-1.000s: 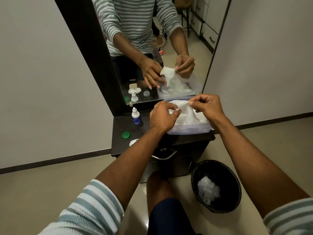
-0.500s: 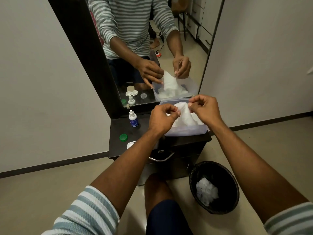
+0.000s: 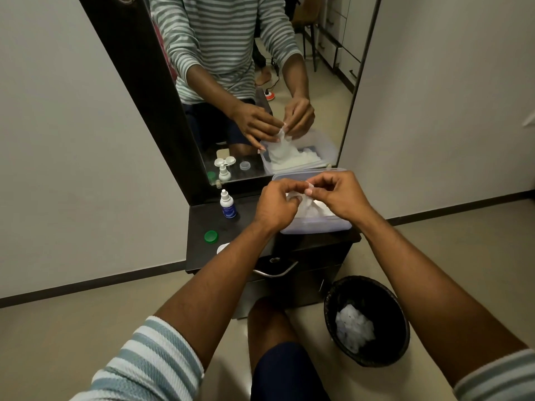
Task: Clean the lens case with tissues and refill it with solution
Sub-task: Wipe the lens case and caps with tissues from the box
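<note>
We're at the tissue-fetch step, we judge; no wiping of the case yet. Left to right: green cap (image 3: 211,236) on the near-left of the cabinet top (image 3: 199,224), solution bottle (image 3: 227,204) farther back by the mirror (image 3: 260,82). The case (image 3: 222,248) is a white sliver beside the cap, mostly hidden by our left forearm. Left hand (image 3: 275,208) and right hand (image 3: 337,195) both pinch a tissue (image 3: 308,202) over the box (image 3: 315,225). Next: pull one sheet free without dragging others, then reach left for the case. Bin (image 3: 367,319) near right.

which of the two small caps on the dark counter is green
The round cap nearer the wall, in front of the solution bottle; the white one is half hidden under the left forearm.
</note>
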